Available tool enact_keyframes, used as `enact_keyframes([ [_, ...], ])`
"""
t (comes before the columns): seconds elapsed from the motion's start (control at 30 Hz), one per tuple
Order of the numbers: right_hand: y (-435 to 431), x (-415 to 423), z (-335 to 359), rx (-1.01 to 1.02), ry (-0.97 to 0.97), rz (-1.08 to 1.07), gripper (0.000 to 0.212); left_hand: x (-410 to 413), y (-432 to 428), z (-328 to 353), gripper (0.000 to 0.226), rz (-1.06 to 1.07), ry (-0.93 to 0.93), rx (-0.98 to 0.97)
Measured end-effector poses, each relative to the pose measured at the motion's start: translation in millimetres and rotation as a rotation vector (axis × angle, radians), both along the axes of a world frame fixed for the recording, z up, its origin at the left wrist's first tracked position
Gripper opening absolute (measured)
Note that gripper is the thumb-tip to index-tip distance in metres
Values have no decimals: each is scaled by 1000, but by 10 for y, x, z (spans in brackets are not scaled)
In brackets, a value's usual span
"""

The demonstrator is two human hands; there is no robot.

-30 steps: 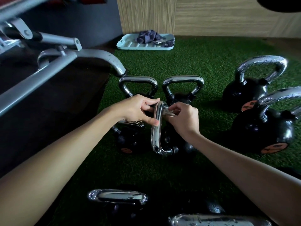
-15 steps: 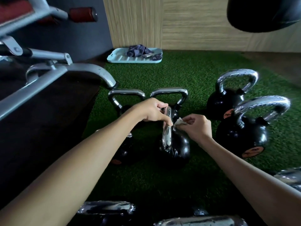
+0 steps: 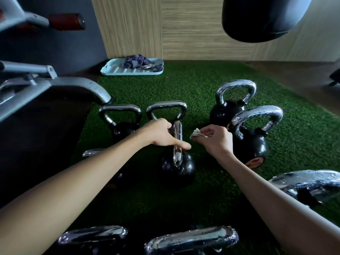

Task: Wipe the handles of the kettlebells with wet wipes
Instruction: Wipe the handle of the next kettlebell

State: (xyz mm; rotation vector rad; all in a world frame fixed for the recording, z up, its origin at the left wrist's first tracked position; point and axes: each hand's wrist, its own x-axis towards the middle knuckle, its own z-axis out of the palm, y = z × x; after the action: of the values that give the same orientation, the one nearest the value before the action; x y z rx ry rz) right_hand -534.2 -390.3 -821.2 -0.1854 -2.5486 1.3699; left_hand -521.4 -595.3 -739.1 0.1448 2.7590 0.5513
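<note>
The left hand (image 3: 161,134) grips the handle (image 3: 177,153) of the kettlebell (image 3: 179,169), probably heavy and slippery; beside the handle, the right hand (image 3: 218,139) pinches a soft wet wipe (image 3: 196,134).

The single camera sat on the person's head, facing forward and tilted down along both forearms. The left hand (image 3: 161,134) and right hand (image 3: 219,142) fell mid-frame, close in, at a kettlebell (image 3: 179,165) on the turf (image 3: 193,85). Its wide lens took in the far wall (image 3: 193,28) at the top and nearer handles (image 3: 191,238) at the bottom edge
</note>
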Motion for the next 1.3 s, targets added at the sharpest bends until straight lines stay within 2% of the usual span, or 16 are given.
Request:
enact_keyframes([
  [0.07, -31, 1, -11, 10, 8, 14, 32, 75, 54, -101, 117, 10, 23, -21],
  [0.17, -33, -6, -37, -7, 6, 6, 32, 49, 76, -183, 100, 13, 39, 4],
  [0.27, -2, -4, -57, -2, 0, 1, 30, -87, 35, -136, 108, -42, -22, 0],
  [0.43, 37, -6, -35, -7, 9, -10, 28, -353, -145, 4, 116, -294, -94, -82],
  [0.63, 55, -2, -16, 10, 27, -35, 30, -673, -157, 350, 113, -621, -206, -378],
  [0.93, 310, 19, 113, 128, -63, 128, 34, -703, -117, 402, 113, -705, -117, -525],
  [1.2, 290, 133, 144, 162, -102, 159, 36, -709, -81, 392, 124, -756, -112, -594],
  [1.3, 259, 157, 196, 187, -138, 174, 35, -646, -67, 424, 124, -810, 7, -741],
])
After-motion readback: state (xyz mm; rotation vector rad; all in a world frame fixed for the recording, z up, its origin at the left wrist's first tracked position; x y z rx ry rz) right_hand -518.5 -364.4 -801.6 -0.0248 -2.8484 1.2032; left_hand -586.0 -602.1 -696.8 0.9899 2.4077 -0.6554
